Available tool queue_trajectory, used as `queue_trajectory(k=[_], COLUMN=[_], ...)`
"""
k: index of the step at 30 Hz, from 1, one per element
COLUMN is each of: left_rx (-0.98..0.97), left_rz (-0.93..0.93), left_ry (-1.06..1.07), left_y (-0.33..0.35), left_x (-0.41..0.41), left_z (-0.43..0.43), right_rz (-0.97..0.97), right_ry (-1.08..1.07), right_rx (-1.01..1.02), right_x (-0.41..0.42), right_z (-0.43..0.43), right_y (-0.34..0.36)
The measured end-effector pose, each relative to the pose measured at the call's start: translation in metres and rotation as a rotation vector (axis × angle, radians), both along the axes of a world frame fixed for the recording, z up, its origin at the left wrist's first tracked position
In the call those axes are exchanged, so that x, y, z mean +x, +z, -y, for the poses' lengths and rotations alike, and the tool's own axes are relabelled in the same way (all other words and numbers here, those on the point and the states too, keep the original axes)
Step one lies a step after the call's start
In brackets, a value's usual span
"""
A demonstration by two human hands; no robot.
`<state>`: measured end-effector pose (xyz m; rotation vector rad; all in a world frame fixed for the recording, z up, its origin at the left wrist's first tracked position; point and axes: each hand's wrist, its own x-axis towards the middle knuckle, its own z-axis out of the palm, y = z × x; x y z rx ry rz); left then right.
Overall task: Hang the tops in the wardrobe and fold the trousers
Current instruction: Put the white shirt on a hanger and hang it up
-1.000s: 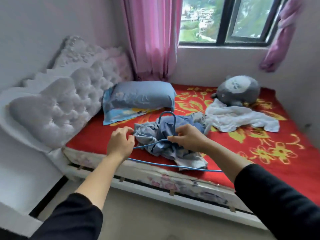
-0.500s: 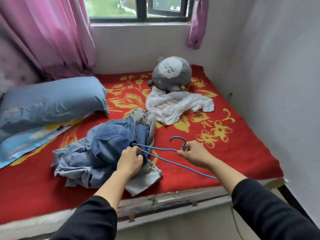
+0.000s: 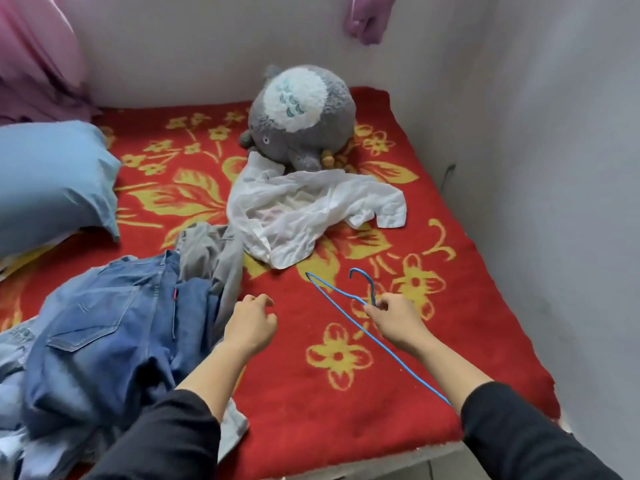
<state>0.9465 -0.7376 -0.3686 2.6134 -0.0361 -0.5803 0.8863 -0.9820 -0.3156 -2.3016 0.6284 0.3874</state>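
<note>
Red floral bedspread [image 3: 450,341] against white walls [image 3: 554,168], right hand [image 3: 398,320] pinching blue hanger [image 3: 372,288], left hand [image 3: 251,323] loosely curled, empty

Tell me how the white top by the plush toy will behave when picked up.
The white top will probably hang limp: it lies crumpled in soft folds. It looks thin, almost see-through, so likely light. Its upper edge reaches the plush toy, so lifting might nudge that a little.
</note>
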Motion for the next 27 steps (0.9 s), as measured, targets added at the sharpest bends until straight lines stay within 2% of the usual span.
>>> queue_trajectory(k=[4, 10, 17, 20, 22, 24, 27], left_rx=[0.05, 0.137, 0.515, 0.706, 0.784, 0.74, 0.571], left_rz=[-0.118, -0.172, 0.271, 0.258, 0.24, 0.203, 0.228], left_ry=[0.048, 0.028, -0.364, -0.497, -0.474, -0.401, -0.346], left_y=[-0.041, -0.114, -0.194, -0.215, -0.221, -0.222, -0.217], left_x=[0.046, 0.107, 0.176, 0.193, 0.202, 0.206, 0.2], left_z=[0.032, 0.056, 0.051, 0.056, 0.058, 0.056, 0.044], right_rz=[-0.014, 0.049, 0.183, 0.229, 0.241, 0.246, 0.266], right_ry=[-0.049, 0.0, 0.058, 0.061, 0.047, 0.022, 0.003], right_rx=[0.002, -0.042, -0.063, -0.06, -0.036, -0.016, 0.009], right_x=[0.068, 0.142, 0.175, 0.177, 0.177, 0.178, 0.181], right_z=[0.034, 0.06, 0.077, 0.08, 0.08, 0.077, 0.068], right_y=[-0.041, -0.109, -0.167, -0.185, -0.195, -0.202, -0.203])
